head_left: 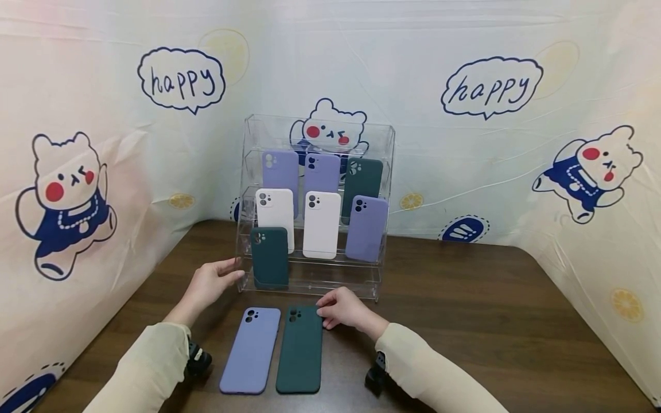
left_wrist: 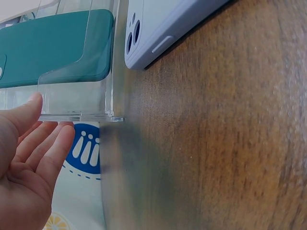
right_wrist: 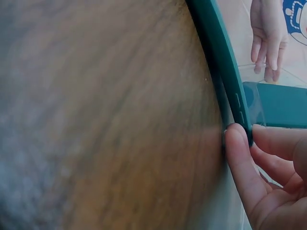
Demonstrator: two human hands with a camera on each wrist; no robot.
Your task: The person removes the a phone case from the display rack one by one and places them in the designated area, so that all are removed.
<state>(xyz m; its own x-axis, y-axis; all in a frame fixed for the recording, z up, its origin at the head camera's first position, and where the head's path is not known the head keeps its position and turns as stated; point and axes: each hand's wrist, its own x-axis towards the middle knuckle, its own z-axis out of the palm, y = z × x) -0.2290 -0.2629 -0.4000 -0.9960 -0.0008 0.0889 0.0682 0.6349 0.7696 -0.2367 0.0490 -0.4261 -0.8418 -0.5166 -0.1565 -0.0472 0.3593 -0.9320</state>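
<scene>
My left hand is at the left side of a clear tiered display rack. In the left wrist view its thumb overlaps the rack's side edge, with the straight, loosely spread fingers on the other side. My right hand pinches the top right corner of a green phone case in front of the rack. In the right wrist view one fingertip is beneath that corner. To its left lies a lavender phone case. Another green phone case stands in the lowest tier, at the left.
The tier above holds two white phone cases and a lavender case. Higher up stand two lavender cases and a green case. A printed cloth surrounds the brown wooden table at the back and sides.
</scene>
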